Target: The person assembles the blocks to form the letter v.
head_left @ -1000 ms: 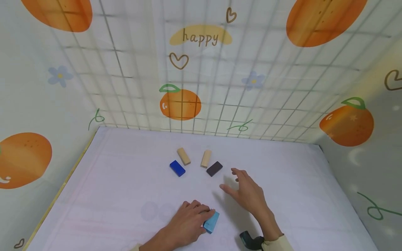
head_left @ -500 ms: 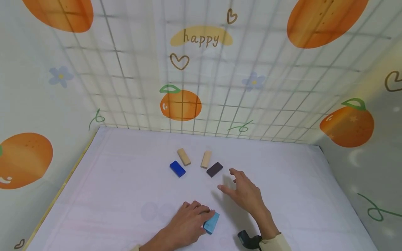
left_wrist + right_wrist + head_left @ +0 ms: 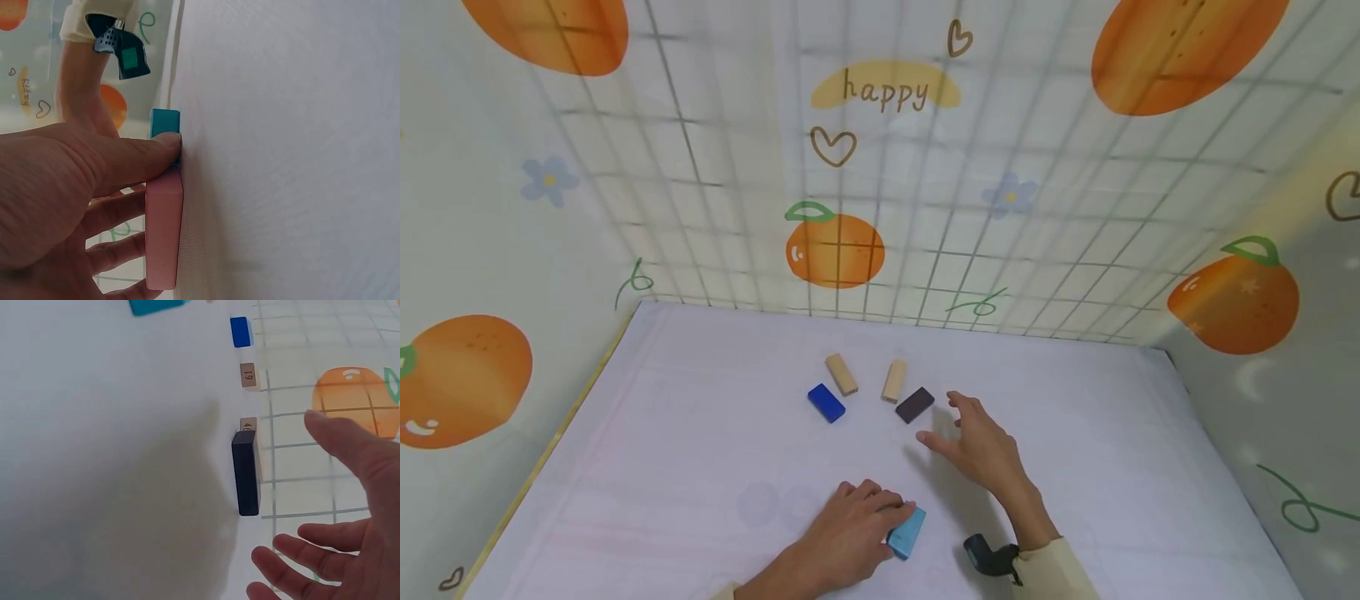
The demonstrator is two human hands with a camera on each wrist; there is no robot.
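Observation:
Near the front of the white table, my left hand [image 3: 842,533] grips a light blue block [image 3: 908,533] and a pink block [image 3: 164,231] side by side. Its thumb presses across where the two meet, with the other fingers behind the pink one. From the head view the pink block is mostly hidden by the hand. My right hand [image 3: 983,450] is held above the table with fingers spread and nothing between them. Just left of its fingertips lies a dark brown, nearly black block [image 3: 915,405].
A pale wooden block [image 3: 894,381] lies right behind the dark one. Further left are another wooden block [image 3: 842,374] and a deep blue block [image 3: 827,403]. The numbers 19 and 46 seem printed on the wooden ends. Behind rises a patterned wall sheet [image 3: 835,250].
My right hand has moved slightly left and forward, closer to the dark block. My left hand keeps its hold on the light blue and pink blocks in the same spot.

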